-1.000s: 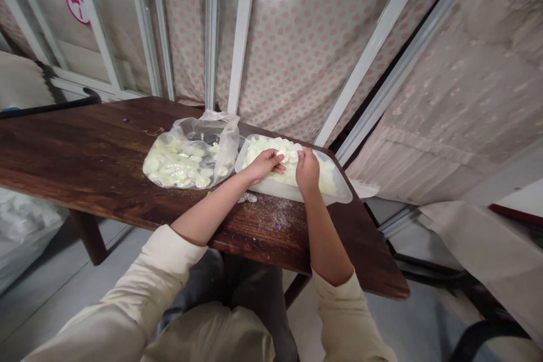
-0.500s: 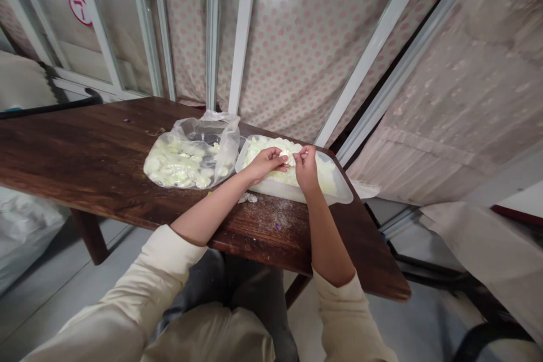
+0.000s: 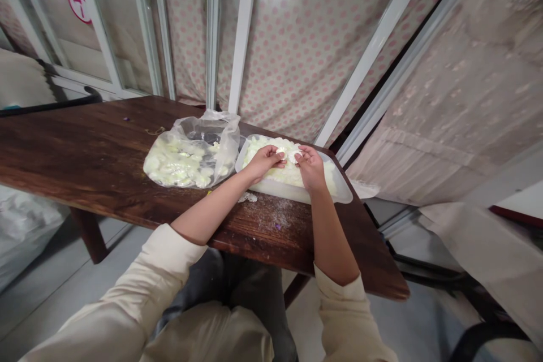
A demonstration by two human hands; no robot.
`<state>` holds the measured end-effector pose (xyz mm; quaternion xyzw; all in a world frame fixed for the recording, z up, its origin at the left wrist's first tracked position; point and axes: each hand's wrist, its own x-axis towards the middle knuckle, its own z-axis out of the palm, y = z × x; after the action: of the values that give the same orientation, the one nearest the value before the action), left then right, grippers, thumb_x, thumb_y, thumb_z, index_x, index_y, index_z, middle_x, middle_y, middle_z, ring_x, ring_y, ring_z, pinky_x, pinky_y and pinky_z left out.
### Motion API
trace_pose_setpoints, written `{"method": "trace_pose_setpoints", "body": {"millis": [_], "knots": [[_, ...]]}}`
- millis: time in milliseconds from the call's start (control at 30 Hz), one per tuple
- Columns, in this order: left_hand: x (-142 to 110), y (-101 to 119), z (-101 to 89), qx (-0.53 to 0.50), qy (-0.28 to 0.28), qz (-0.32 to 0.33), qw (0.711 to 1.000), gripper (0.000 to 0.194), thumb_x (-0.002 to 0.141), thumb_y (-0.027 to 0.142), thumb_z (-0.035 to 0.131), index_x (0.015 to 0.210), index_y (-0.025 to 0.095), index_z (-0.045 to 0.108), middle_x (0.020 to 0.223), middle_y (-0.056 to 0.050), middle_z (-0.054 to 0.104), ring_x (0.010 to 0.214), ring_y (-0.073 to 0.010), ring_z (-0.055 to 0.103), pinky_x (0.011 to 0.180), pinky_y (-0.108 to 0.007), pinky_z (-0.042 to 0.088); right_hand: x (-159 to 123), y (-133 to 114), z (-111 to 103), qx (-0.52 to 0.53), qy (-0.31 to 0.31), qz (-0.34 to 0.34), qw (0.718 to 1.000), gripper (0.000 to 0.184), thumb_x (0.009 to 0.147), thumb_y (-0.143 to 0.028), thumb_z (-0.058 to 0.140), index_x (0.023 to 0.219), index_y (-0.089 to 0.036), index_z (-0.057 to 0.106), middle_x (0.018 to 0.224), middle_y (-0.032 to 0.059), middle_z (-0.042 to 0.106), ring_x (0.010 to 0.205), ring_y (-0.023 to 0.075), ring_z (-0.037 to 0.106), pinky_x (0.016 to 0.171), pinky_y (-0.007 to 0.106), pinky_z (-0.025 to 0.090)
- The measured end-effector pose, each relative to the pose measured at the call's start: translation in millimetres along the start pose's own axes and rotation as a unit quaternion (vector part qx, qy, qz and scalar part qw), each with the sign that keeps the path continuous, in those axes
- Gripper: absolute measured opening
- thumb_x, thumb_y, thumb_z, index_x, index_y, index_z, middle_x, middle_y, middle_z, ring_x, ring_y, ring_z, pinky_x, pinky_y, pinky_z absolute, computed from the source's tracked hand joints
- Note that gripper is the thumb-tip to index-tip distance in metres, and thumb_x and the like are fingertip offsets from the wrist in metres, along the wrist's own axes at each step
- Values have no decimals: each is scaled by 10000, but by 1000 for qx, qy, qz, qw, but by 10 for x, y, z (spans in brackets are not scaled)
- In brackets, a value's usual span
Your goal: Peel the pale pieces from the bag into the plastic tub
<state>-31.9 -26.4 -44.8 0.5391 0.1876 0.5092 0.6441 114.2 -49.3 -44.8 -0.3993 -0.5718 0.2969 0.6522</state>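
Note:
Over the translucent tray [image 3: 280, 188], my left hand [image 3: 263, 164] pinches a small white ruffled piece [image 3: 292, 153], flower-like in look, between thumb and fingers. From the other side my right hand [image 3: 311, 168] has its thumb and fingertips closed on the white ruffled piece too. I cannot tell whether the hands share one piece or hold two. Many pale, yellowish-white pieces [image 3: 335, 174] of similar look fill the tray beneath them. To the left stands a clear plastic bag [image 3: 180, 161], with more of these pale pieces inside.
The dark wooden table [image 3: 85, 147] carries everything. Near its front lie a white scrap [image 3: 248, 197], pale crumbs [image 3: 271, 215] and a tiny purple bit [image 3: 278, 226]. Behind the table are framed panes with a dotted curtain [image 3: 292, 56]. A large plastic bag [image 3: 25, 232] is at lower left.
My right hand has shifted slightly right and turned, its fingers now spread more across the white piece. My left hand has barely moved. The tray and bag are where they were.

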Motion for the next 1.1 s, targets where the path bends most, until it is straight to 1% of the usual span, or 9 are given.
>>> {"method": "trace_pose_setpoints", "body": {"millis": [100, 200, 300, 367, 433, 567, 767, 900, 1100], "knots": [[9, -11, -7, -2, 5, -6, 1000, 179, 711, 202, 611, 717, 122, 451, 682, 29, 483, 684, -82, 577, 741, -295, 475, -1, 20, -23, 8, 5, 4, 1000, 258, 689, -400, 609, 846, -216, 518, 700, -37, 481, 592, 65, 439, 538, 190, 379], [12, -11, -7, 2, -1, -5, 1000, 181, 713, 210, 609, 719, 120, 452, 688, 26, 480, 680, -81, 574, 738, -297, 474, -9, 22, -32, 3, 8, 2, 1000, 238, 723, -413, 571, 869, -237, 503, 649, -52, 443, 535, 61, 397, 495, 182, 349], [10, -9, -5, 4, -3, -4, 1000, 190, 713, 218, 610, 717, 123, 445, 688, 26, 477, 680, -83, 575, 735, -298, 473, -17, 3, -28, -8, 30, 0, 1000, 231, 728, -415, 567, 855, -237, 494, 625, -57, 421, 506, 60, 366, 467, 180, 316], [6, -8, -4, 5, -4, -4, 1000, 191, 713, 218, 609, 718, 124, 443, 687, 28, 475, 678, -83, 574, 736, -302, 474, -21, -12, -23, -11, 47, 0, 999, 236, 718, -415, 579, 837, -230, 494, 637, -53, 428, 514, 60, 374, 472, 182, 323], [2, -7, -2, 7, -4, -4, 1000, 194, 712, 218, 611, 716, 125, 440, 683, 30, 472, 672, -81, 572, 737, -304, 474, -25, -20, -20, -14, 58, 20, 998, 270, 700, -424, 596, 858, -235, 488, 655, -50, 447, 524, 64, 397, 478, 186, 343], [-4, 0, 2, 9, -3, -7, 1000, 188, 715, 211, 609, 718, 127, 441, 682, 31, 475, 666, -77, 569, 738, -301, 474, -19, 1, -18, 0, 53, 61, 997, 322, 690, -443, 600, 909, -261, 450, 723, -41, 493, 573, 76, 456, 491, 192, 380], [-13, 27, 17, 17, -4, -12, 1000, 143, 739, 187, 575, 719, 121, 450, 681, 30, 472, 655, -77, 571, 718, -292, 474, 1, 29, -12, 51, 24, 41, 998, 291, 702, -363, 599, 922, -261, 437, 690, -57, 465, 545, 53, 435, 517, 192, 377], [-18, 34, 20, 19, -1, -8, 1000, 148, 737, 189, 577, 717, 123, 447, 673, 34, 470, 651, -73, 564, 722, -296, 473, -10, 2, -9, 60, 6, 37, 997, 364, 656, -313, 643, 951, -263, 437, 690, -61, 464, 576, 58, 456, 569, 208, 410], [-4, -4, -8, 21, -10, -5, 1000, 169, 725, 211, 599, 721, 129, 451, 682, 31, 470, 646, -72, 562, 723, -296, 476, -7, -5, -18, 49, 32, 62, 996, 299, 673, -393, 619, 880, -245, 463, 716, -47, 487, 577, 57, 458, 495, 176, 397]]}}
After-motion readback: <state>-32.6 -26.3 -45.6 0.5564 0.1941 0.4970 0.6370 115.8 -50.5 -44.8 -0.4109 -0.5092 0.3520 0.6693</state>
